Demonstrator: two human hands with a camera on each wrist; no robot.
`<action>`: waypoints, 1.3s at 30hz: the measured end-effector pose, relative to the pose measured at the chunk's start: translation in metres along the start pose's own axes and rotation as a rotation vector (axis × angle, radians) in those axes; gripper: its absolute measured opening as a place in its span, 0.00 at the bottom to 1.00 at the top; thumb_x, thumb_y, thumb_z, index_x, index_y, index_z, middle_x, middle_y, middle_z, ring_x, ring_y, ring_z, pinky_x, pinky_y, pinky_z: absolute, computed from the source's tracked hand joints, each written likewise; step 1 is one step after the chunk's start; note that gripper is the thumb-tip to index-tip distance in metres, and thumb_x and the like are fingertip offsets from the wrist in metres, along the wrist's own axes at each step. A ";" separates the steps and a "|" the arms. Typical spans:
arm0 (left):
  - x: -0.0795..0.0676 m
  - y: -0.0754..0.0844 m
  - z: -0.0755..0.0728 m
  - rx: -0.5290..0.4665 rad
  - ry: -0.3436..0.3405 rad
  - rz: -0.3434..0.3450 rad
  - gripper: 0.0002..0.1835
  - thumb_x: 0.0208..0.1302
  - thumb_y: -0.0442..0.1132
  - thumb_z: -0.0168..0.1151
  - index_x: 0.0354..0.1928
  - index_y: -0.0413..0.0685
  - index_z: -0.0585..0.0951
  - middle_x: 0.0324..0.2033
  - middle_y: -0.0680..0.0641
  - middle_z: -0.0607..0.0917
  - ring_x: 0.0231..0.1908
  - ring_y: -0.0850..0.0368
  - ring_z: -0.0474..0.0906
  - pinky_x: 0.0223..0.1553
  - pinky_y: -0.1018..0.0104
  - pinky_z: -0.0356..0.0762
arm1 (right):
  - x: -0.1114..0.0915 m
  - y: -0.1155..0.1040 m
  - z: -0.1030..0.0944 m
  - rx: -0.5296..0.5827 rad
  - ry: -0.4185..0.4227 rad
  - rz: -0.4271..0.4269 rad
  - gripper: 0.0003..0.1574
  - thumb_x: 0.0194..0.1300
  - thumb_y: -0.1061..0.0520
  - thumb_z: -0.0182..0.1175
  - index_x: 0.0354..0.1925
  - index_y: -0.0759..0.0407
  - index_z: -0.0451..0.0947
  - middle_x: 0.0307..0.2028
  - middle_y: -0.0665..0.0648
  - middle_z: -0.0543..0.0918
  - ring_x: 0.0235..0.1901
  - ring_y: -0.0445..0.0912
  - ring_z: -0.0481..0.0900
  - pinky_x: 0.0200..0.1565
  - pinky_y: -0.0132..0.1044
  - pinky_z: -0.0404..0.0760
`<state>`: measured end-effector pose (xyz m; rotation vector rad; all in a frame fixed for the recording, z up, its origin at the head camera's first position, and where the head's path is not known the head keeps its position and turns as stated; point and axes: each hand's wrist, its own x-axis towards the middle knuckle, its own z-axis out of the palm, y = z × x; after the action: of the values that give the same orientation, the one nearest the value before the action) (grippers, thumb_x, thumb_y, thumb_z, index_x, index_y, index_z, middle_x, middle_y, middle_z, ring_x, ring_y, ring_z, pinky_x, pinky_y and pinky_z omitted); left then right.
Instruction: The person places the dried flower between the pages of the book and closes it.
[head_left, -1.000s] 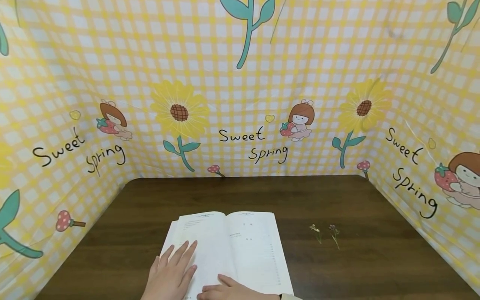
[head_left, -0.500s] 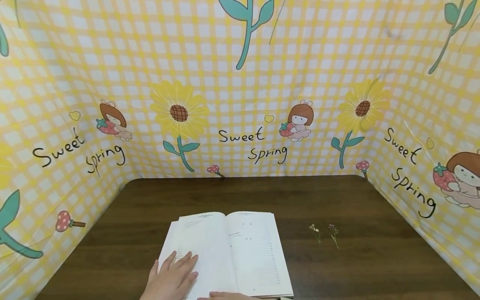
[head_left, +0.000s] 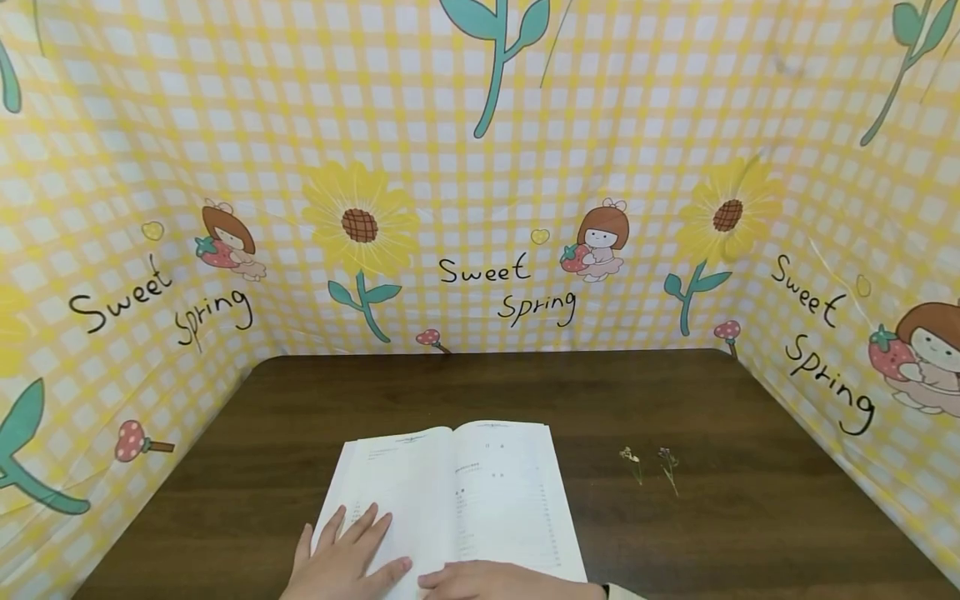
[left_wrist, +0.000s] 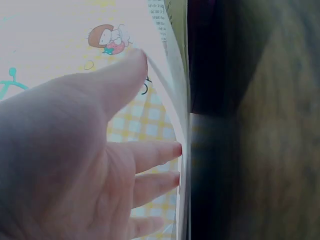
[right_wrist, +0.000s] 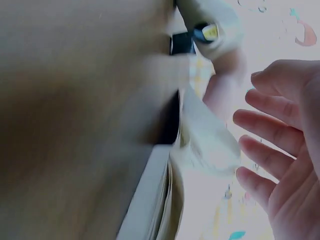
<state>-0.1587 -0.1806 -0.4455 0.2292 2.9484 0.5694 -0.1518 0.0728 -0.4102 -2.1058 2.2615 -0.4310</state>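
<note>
The book (head_left: 442,496) is laid open, near centre, on the table (head_left: 675,542), apparently steadied by the left hand (head_left: 341,557), fingers outspread; the right hand (head_left: 498,581), fingers loose, gripping nothing, is placed towards its near edge.

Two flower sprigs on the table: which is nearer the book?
The pale-bloomed sprig, on the left in the head view. The other sprig, with a darker, purplish head, lies further right, farther from the open book.
</note>
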 end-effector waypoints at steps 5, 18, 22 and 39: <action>0.000 -0.001 0.001 0.003 -0.007 -0.022 0.49 0.59 0.77 0.52 0.67 0.43 0.74 0.70 0.37 0.68 0.71 0.24 0.48 0.62 0.22 0.33 | -0.025 0.009 -0.005 -0.151 0.212 -0.134 0.18 0.72 0.60 0.56 0.57 0.63 0.78 0.57 0.57 0.80 0.64 0.49 0.73 0.68 0.32 0.61; 0.004 -0.008 0.003 0.013 -0.027 -0.004 0.55 0.51 0.78 0.58 0.72 0.45 0.68 0.73 0.38 0.63 0.71 0.24 0.45 0.62 0.22 0.33 | -0.081 0.025 -0.015 -0.198 0.345 0.115 0.15 0.73 0.55 0.57 0.56 0.55 0.78 0.53 0.47 0.80 0.54 0.39 0.77 0.58 0.29 0.72; 0.004 -0.009 0.003 0.023 -0.018 -0.001 0.56 0.49 0.78 0.60 0.72 0.45 0.67 0.73 0.37 0.63 0.71 0.23 0.45 0.62 0.21 0.35 | -0.098 0.029 -0.015 -0.205 0.374 0.217 0.13 0.73 0.55 0.59 0.53 0.55 0.80 0.50 0.47 0.81 0.51 0.39 0.78 0.54 0.35 0.77; 0.002 -0.009 0.000 0.049 -0.003 0.006 0.55 0.50 0.76 0.62 0.72 0.44 0.67 0.71 0.31 0.63 0.70 0.21 0.45 0.61 0.20 0.38 | -0.161 0.049 -0.019 0.028 0.422 0.600 0.15 0.71 0.59 0.61 0.54 0.60 0.80 0.48 0.53 0.84 0.46 0.44 0.82 0.43 0.39 0.83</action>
<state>-0.1618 -0.1889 -0.4490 0.2434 2.9623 0.4976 -0.1888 0.2372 -0.4295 -1.2958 2.9169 -0.9165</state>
